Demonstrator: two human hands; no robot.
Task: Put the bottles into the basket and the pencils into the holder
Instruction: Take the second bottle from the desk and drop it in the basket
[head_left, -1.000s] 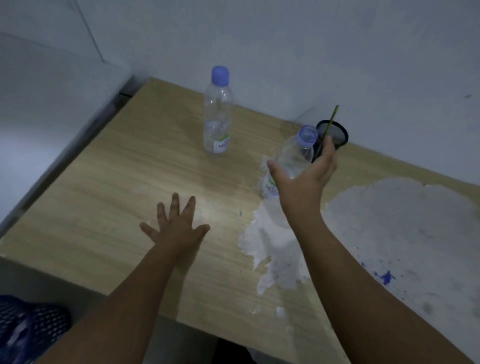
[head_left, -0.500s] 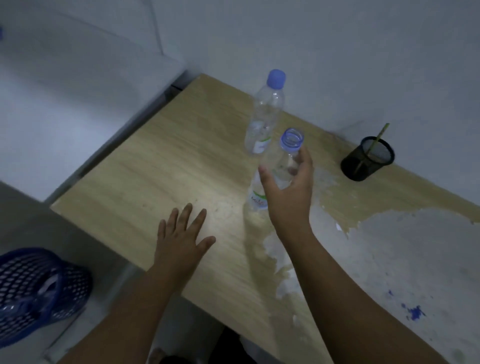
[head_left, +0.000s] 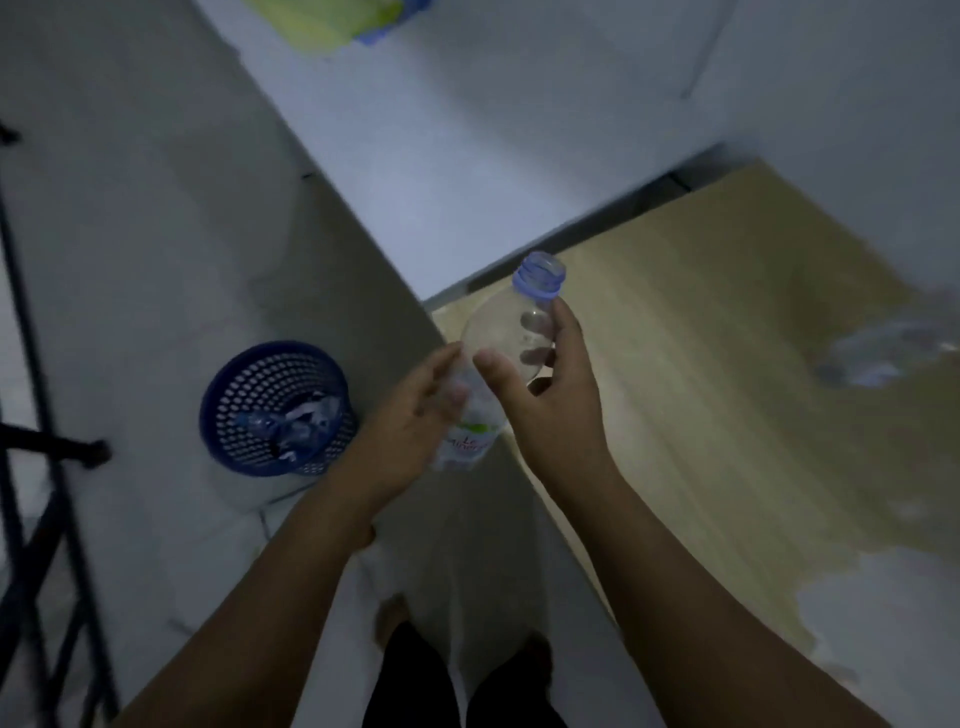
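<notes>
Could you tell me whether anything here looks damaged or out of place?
The table has its wood veneer worn away in a pale patch at the near right corner. The bottle in the right hand has no cap. Otherwise nothing stands out.

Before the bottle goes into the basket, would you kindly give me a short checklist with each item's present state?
1. Right hand grips the bottle: ok.
2. Left hand supports its lower part: cannot tell; it touches or nearly does.
3. Bottle above the basket: not ok; the basket sits on the floor to the left.
4. Room in the basket: ok; some crushed items lie inside.
5. Bottle capped: cannot tell.
</notes>
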